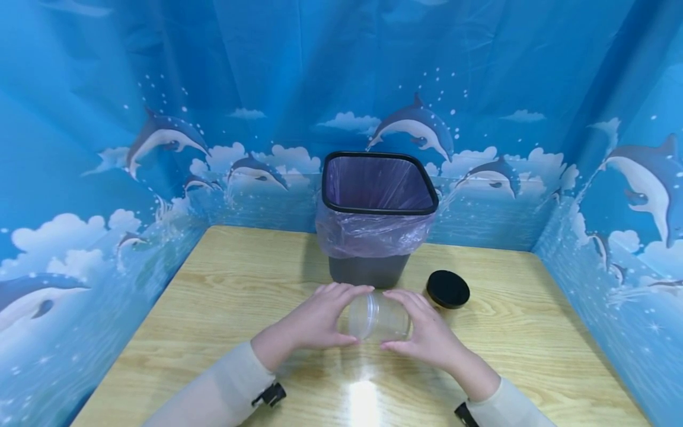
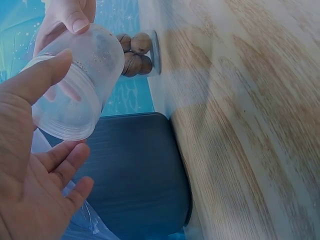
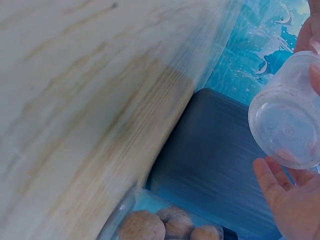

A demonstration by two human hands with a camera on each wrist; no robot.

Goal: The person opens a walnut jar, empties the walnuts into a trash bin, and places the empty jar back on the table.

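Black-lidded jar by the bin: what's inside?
Brown nuts, likely walnuts, show through the clear wall in both wrist views. From the head view, the black lid covers most; total count hidden.

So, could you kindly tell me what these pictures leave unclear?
Bottom inside the bin: head view, hidden by its near rim.
Number of walnuts: head view, mostly hidden by the black lid; right wrist view, walnut jar cut off by lower edge.
Right hand: left wrist view, partly behind the clear jar.
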